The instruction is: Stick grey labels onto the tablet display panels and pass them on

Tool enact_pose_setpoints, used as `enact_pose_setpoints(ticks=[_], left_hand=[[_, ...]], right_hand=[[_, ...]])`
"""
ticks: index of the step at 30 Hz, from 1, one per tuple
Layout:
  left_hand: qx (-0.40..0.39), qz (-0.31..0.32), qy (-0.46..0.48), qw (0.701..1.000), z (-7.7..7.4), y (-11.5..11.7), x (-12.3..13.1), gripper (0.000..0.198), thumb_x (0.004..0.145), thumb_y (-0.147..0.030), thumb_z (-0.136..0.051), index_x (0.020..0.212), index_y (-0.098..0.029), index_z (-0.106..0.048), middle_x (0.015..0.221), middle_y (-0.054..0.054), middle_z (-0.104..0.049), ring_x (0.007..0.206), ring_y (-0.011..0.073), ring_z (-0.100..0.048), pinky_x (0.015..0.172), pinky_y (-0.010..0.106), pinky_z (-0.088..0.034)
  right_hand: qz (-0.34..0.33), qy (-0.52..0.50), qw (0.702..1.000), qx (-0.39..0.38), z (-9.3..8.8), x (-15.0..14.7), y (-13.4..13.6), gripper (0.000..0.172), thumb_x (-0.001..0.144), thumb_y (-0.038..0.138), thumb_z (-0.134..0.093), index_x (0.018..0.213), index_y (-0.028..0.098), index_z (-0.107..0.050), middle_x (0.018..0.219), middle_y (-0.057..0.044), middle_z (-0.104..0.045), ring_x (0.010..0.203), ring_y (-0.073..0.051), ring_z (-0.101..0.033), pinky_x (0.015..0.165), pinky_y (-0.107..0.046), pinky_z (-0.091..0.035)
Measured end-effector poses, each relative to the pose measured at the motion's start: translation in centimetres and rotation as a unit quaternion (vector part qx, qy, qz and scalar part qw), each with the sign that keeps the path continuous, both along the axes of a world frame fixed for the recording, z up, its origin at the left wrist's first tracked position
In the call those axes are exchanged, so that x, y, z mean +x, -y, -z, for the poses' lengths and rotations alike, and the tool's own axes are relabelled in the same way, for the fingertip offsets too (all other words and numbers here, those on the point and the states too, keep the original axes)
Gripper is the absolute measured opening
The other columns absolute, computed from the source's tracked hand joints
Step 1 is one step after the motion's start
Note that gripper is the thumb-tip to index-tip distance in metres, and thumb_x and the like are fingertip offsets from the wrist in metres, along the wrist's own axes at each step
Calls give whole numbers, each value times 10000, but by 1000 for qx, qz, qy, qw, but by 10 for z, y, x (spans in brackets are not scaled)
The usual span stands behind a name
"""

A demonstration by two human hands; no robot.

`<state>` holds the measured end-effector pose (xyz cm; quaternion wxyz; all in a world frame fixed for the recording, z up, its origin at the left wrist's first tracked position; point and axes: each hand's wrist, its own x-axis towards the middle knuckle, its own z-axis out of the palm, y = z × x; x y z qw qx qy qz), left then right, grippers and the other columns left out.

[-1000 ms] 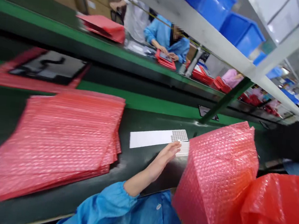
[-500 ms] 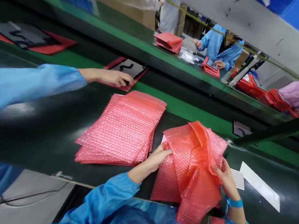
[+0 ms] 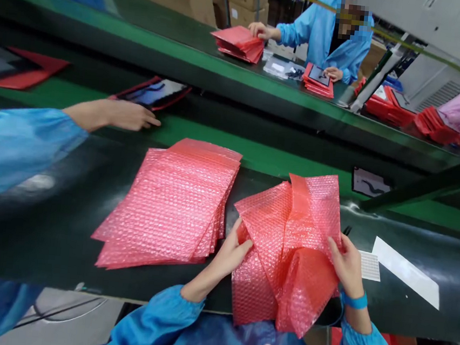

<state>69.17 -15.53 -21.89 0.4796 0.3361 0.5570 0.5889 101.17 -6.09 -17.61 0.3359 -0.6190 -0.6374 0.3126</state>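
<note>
Several red bubble-wrap bags (image 3: 274, 215) are fanned out and overlapping between my hands, above the near edge of the dark bench. My left hand (image 3: 232, 251) grips their left side, thumb on top. On the right side, my right hand (image 3: 346, 264), with a blue band at the wrist, pinches the bags. One bag's lower part folds over toward me. Left of my hands lies a loose stack of red bubble-wrap bags (image 3: 170, 204), touched by neither hand.
A co-worker's hand (image 3: 116, 114) reaches in from the left, near a flat dark-framed panel (image 3: 154, 93) on a red bag. White paper strip (image 3: 405, 271) and label sheet (image 3: 369, 265) lie at right. A dark post (image 3: 424, 183) slants across. Across the line, a person (image 3: 328, 35) handles red bags.
The bags in my hands have spread flatter and shifted slightly. The co-worker's hand at left has come off the panel. The person opposite has reached to a red stack. The view has shifted.
</note>
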Motion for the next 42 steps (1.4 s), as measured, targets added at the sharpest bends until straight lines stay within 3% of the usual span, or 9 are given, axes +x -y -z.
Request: enact_pose_setpoints(ticks=[4, 11, 17, 21, 24, 27, 30, 36, 42], left_hand=[[-7, -16, -105, 994, -1, 6, -5, 705, 883, -408, -748, 1527, -223, -527, 1622, 143, -532, 1574, 326, -421, 1339, 496, -237], [31, -50, -168, 984, -24, -34, -7, 286, 813, -455, -849, 953, -232, -739, 1419, 115, -653, 1477, 367, -481, 1313, 517, -255], [53, -29, -72, 996, -33, -45, 12, 411, 1019, -602, -591, 1188, -235, -665, 1123, 87, -757, 1110, 273, -713, 1042, 437, -542], [54, -24, -11, 998, -28, -48, 26, 535, 860, -613, -797, 1191, -206, -688, 1206, 123, -771, 1174, 331, -712, 1034, 458, -564], [46, -47, 18, 998, -28, -51, 22, 532, 767, -535, -873, 1116, -171, -704, 1164, 128, -781, 1120, 332, -726, 1056, 473, -550], [38, -66, 48, 996, -37, -53, 7, 484, 774, -461, -839, 1143, -175, -711, 1217, 113, -778, 1163, 314, -718, 1083, 447, -527], [21, -52, 71, 996, -52, -51, -8, 467, 734, -391, -836, 1138, -180, -736, 1200, 98, -796, 1121, 303, -739, 1034, 421, -550], [-19, -28, 52, 998, -84, -37, -27, 355, 687, -317, -863, 1012, -202, -780, 1084, 56, -824, 1005, 249, -756, 916, 327, -573], [-63, -38, 20, 997, -94, -16, -36, 356, 587, -320, -912, 896, -213, -773, 947, 23, -830, 814, 205, -752, 760, 277, -598]], right_hand=[[69, -132, 989, 2, 0, 7, -15, 412, 928, 578, -736, 1102, 206, -765, 1038, -73, -806, 918, -250, -732, 848, -369, -567], [57, -310, 939, -139, -2, 4, -18, 449, 735, 574, -883, 1008, 241, -754, 975, -44, -809, 791, -245, -759, 727, -356, -609], [-34, -286, 931, -226, 4, -5, 4, 411, 749, 520, -924, 985, 217, -778, 927, -63, -823, 755, -240, -756, 721, -335, -582], [-92, -177, 965, -168, 8, -11, 16, 451, 853, 612, -814, 1043, 205, -767, 1015, -103, -827, 900, -286, -763, 814, -395, -592], [-62, -71, 995, 19, -1, -15, 37, 576, 944, 606, -717, 1345, 193, -706, 1387, -179, -730, 1265, -372, -687, 1083, -561, -527], [-114, -44, 977, 176, -12, -23, 64, 922, 938, 743, -656, 1656, 209, -436, 1712, -192, -432, 1570, -436, -417, 1268, -679, -332], [-230, -2, 960, 159, -16, -43, 82, 1121, 898, 679, -773, 1749, 217, -209, 1765, -200, -331, 1612, -435, -354, 1273, -674, -362], [-325, -45, 923, 203, -19, -92, 89, 361, 1014, 230, -702, 1368, 285, -660, 1722, -120, -427, 1566, -330, -456, 1230, -577, -466], [-365, -88, 926, 22, -26, -122, 88, 1119, 807, 378, -931, 1703, 202, -284, 1426, -169, -680, 1244, -314, -707, 1049, -481, -593]])
